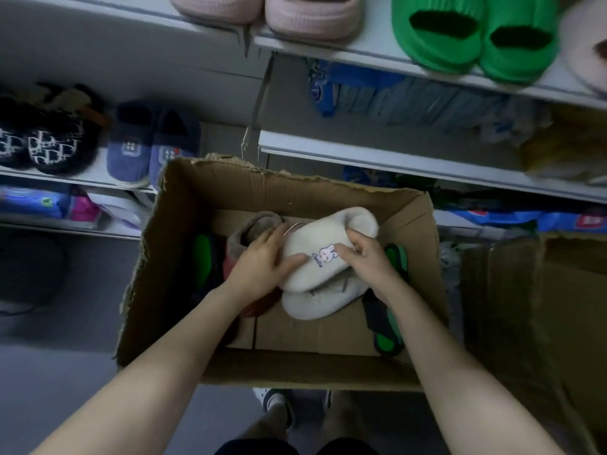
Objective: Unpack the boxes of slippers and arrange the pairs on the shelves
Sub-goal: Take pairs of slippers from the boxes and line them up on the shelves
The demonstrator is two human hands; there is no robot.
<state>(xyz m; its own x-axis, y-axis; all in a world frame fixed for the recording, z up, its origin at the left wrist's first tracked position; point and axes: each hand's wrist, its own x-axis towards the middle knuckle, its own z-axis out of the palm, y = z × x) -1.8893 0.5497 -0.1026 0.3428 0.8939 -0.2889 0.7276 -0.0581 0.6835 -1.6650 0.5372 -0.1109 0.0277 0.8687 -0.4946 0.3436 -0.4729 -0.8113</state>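
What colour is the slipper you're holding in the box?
Cream slipper, with a small bunny patch and blue lettering; the head view shows it best.

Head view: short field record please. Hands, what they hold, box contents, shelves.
left hand: grips the top cream slipper from its left side
right hand: grips the same slipper from its right side
top cream slipper: bunny logo up, lying on a second cream slipper, inside the cardboard box
also in box: grey-brown slipper, green-soled slippers
upper shelf: pink slippers, green slippers
left shelf: black patterned slippers, blue slippers
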